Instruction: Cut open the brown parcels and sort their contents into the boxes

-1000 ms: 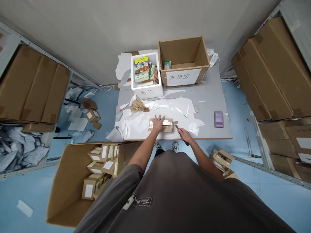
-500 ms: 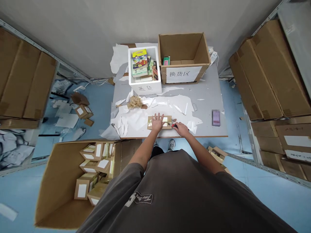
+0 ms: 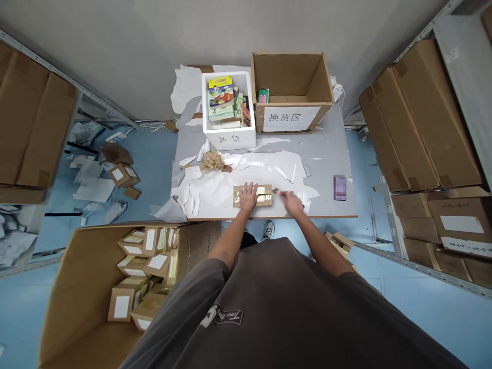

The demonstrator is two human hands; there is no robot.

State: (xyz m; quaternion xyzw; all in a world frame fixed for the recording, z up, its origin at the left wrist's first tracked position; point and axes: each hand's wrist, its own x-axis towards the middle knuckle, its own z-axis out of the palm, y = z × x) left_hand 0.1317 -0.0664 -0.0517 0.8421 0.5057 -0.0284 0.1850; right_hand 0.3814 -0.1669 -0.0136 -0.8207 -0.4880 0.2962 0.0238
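Note:
On the table's front part lies a small flat cardboard box (image 3: pixel 265 201), with shiny tape and a white label on top. My left hand (image 3: pixel 249 196) rests flat on its left half, fingers spread. Just off the box's right end, my right hand (image 3: pixel 293 204) is closed around a utility knife (image 3: pixel 282 193). Only the knife's red front part shows, slightly blurred; my fingers cover the handle. Torn white paper (image 3: pixel 215 187) lies under and around the box.
Behind stand a white foam box (image 3: pixel 229 139) holding small packages and an open labelled carton (image 3: pixel 263 120). Crumpled brown paper (image 3: pixel 212 161) lies left, a phone (image 3: pixel 340 187) right. A large carton (image 3: pixel 88 287) of small boxes stands lower left. Loaded shelves flank both sides.
My right hand has drawn the knife rightward, off the top of the cardboard box. My left hand stays on the box. The view has shifted slightly.

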